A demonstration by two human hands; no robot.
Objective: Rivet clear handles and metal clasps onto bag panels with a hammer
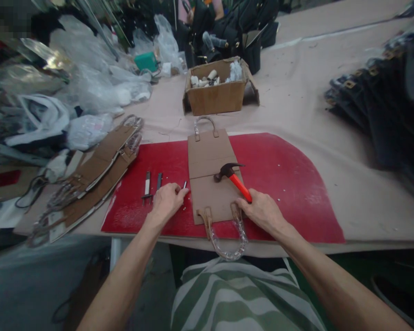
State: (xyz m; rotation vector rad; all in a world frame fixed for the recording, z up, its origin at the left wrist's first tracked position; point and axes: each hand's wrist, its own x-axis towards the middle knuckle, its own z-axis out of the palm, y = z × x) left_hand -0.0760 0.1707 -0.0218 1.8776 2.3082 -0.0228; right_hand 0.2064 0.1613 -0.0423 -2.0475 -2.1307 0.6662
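Observation:
My right hand [264, 209] is wrapped round the orange handle of a claw hammer [239, 185]. The hammer's dark head is over a flat tan bag piece [210, 154], which has a plastic-wrapped handle at each end. Left of that piece, my left hand [167, 198] is closed, thumb and fingers pinched at a short metal rod [185, 184] whose tip shows. Two slim metal tools, one silver [147, 184] and one dark [159, 180], lie beside my left hand. Tiny light pieces are scattered on the red board [272, 184] underneath.
Stacked tan bag pieces [103, 161] lie at the left, with clear plastic bags [96, 78] behind them. A cardboard box [215, 99] of small parts stands beyond the board. Dark bag pieces [369, 101] are piled at right. Behind black bags [227, 32], another person is partly visible.

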